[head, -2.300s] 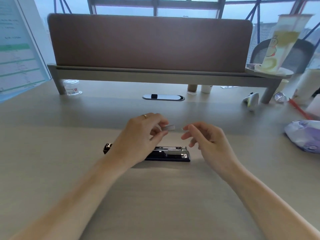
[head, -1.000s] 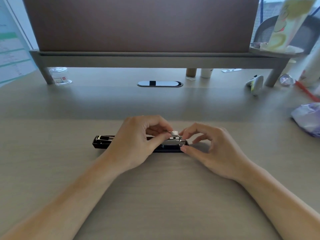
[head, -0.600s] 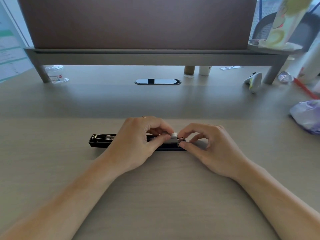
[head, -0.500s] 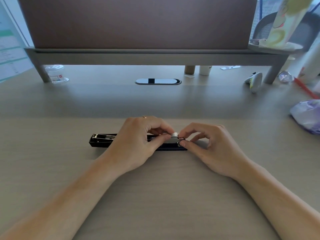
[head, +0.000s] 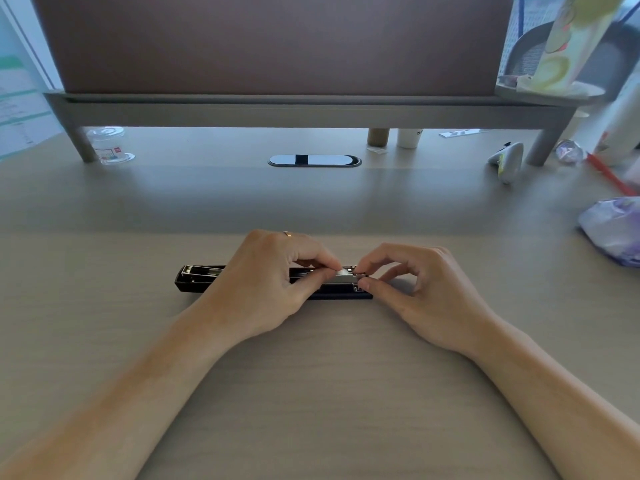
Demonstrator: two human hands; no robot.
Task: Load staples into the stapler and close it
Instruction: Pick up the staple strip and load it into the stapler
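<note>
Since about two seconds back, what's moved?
Both hands came down from mid-air onto the open black stapler. The left hand lowered its small silver staple strip to the metal channel; the right hand now pinches the stapler's right end. The stapler stayed open on the pale wooden desk.

Black stapler (head: 194, 284) lies open lengthwise, staples (head: 343, 271) in its channel.

No text can be read. The small clear jar (head: 110, 145) bears a red mark and coloured print, the paper (head: 20, 109) at the left has green bands and tiny lines, and the white cup (head: 408, 138) a dark mark, all too blurred.
</note>
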